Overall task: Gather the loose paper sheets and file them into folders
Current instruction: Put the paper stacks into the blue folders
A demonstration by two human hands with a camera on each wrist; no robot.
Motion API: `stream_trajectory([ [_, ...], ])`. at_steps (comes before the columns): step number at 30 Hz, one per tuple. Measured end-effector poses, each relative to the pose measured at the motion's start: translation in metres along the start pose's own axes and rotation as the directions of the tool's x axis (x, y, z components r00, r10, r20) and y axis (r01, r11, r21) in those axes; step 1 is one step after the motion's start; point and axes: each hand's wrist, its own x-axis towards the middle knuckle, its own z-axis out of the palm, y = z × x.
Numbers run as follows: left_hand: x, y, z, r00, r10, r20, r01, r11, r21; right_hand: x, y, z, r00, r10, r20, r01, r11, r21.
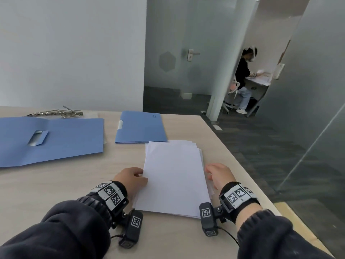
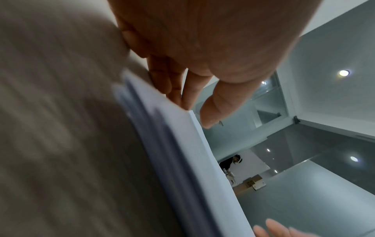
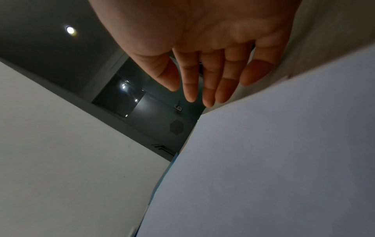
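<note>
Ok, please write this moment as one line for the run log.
step: squaring paper stack | left hand: at left edge | right hand: at right edge | open folder: no paper inside

Paper stack [image 1: 175, 176] — before closed folder [image 1: 141, 127]

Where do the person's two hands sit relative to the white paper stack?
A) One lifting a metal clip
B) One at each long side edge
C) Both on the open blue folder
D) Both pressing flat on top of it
B: the left hand and right hand flank the paper stack, one at each long edge.
</note>
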Motion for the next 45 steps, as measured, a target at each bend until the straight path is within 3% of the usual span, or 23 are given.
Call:
stream_trajectory([
  [5,-0.001,-0.004,0.001,0.998,-0.035,-0.051,0.031,0.997,-0.065,0.005,0.017,0.0,0.998,0.0,0.058,-0.008,0.991,0.135],
  [24,0.011,-0.014,0.004,0.998,-0.02,-0.063,0.014,0.995,-0.096,-0.007,0.018,-0.009,0.991,-0.038,0.132,0.006,0.973,0.23],
  [38,0.01,-0.016,0.005,0.998,-0.026,-0.053,0.02,0.994,-0.107,0.0,0.023,-0.005,0.99,-0.033,0.14,0.007,0.982,0.187],
  [45,0.01,-0.014,0.004,0.997,-0.016,-0.072,0.01,0.996,-0.09,-0.003,0.02,-0.009,0.973,-0.047,0.225,0.021,0.993,0.119],
])
